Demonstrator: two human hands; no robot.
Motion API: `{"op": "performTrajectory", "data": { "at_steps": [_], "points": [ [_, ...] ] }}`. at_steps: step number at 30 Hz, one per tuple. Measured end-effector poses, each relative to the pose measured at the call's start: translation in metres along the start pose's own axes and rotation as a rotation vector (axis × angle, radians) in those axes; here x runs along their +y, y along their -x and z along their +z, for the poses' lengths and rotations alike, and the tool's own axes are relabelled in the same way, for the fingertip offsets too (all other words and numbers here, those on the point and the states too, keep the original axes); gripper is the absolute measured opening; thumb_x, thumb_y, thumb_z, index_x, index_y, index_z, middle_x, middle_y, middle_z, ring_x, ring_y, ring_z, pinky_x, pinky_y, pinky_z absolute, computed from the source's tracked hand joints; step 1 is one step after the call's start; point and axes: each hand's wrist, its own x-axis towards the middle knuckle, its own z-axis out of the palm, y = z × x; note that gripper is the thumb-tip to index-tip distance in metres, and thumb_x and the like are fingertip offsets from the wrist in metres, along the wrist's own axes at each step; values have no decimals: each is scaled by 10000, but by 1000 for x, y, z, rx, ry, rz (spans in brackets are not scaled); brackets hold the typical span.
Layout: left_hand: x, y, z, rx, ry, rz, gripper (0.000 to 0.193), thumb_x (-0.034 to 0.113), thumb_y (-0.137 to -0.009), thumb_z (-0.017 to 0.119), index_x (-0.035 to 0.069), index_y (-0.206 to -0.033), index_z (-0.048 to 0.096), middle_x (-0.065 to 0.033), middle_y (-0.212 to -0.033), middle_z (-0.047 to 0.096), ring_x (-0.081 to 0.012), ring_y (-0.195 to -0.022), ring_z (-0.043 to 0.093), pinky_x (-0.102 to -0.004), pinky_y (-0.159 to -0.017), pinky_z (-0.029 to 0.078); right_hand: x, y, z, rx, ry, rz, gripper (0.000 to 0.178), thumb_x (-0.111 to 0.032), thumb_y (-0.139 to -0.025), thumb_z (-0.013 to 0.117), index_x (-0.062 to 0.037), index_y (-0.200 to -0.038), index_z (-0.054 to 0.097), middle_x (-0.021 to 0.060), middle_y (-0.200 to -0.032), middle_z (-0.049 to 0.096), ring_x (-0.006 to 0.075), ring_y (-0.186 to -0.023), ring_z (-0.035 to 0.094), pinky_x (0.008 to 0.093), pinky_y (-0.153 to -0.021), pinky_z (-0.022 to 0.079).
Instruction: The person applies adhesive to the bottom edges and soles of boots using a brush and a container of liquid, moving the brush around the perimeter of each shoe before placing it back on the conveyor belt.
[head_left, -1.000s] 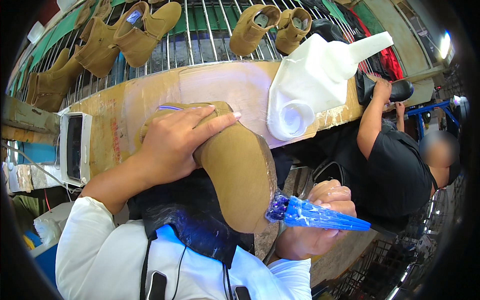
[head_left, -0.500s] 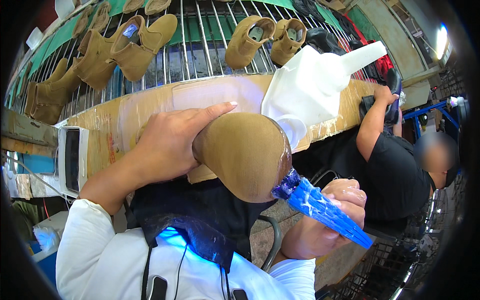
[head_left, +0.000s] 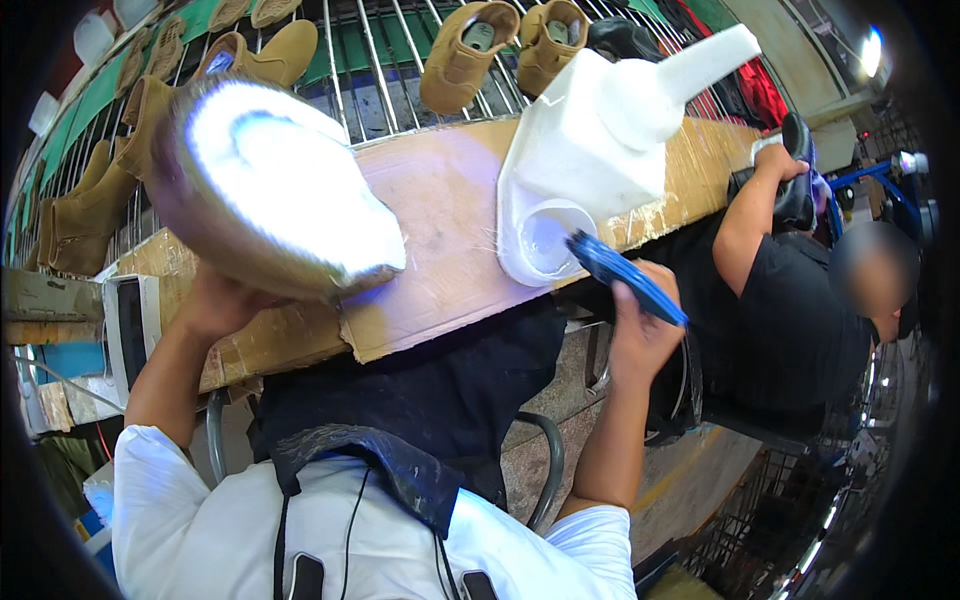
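Note:
My left hand [head_left: 222, 300] holds a tan boot [head_left: 185, 225] from beneath, at the left above the cardboard; the fingers are partly hidden behind it. The boot is tilted so its underside faces up, glaring white under strong light, and details there are washed out. My right hand [head_left: 645, 325] is closed around a blue-handled brush [head_left: 635, 280]. The brush's dark tip is at the rim of a round white cup [head_left: 530, 235], which holds some whitish stuff. This cup joins a white plastic container [head_left: 585, 130] with a long neck.
Cardboard [head_left: 430, 200] covers the bench. Behind it, more tan boots [head_left: 465, 60] stand on a metal bar rack [head_left: 355, 70]. At the right a co-worker in black [head_left: 790, 340] holds a black shoe [head_left: 797, 150]. A metal chair frame [head_left: 545, 460] is below.
The boot has moved up and left and turned, so its underside now shows. My right hand has drawn the brush away from the boot's edge and up to the cup.

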Motion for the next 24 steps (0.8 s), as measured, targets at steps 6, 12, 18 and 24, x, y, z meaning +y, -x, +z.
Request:
{"op": "performTrajectory", "data": {
  "at_steps": [6, 12, 18, 24],
  "points": [
    [35, 6, 15, -85, 602, 2, 1112, 328, -664, 868, -46, -1470, 200, -153, -1425, 413, -235, -1318, 410, -350, -1102, 314, 11, -16, 23, -294, 460, -305, 341, 57, -641, 671, -8, -976, 670, 134, -937, 637, 315, -834, 614, 365, -735, 497],
    [32, 23, 31, -285, 731, -213, 1056, 251, -682, 846, -47, -1476, 217, -172, -1437, 401, -242, -1297, 435, -360, -1080, 347, -3, 8, 23, -79, -39, 227, 122, -42, -854, 653, 54, -927, 637, 79, -845, 633, 168, -749, 605, 284, -691, 478],
    [41, 24, 38, -414, 570, -87, 999, 245, -696, 831, 24, -1485, 260, -149, -1190, 596, -194, -1055, 577, -344, -933, 448, -32, 12, 53, 2, -958, 603, 175, -135, -884, 624, 17, -967, 605, 95, -862, 654, 157, -721, 607, 286, -672, 480],
    [40, 29, 38, -453, 238, 65, 1074, 429, -655, 838, 101, -1500, 264, -146, -879, 612, -266, -820, 600, -362, -777, 471, -64, -18, 68, -113, -938, 466, 222, -186, -895, 611, 6, -1006, 598, 93, -921, 663, 152, -783, 627, 278, -707, 476]
  ]
}}
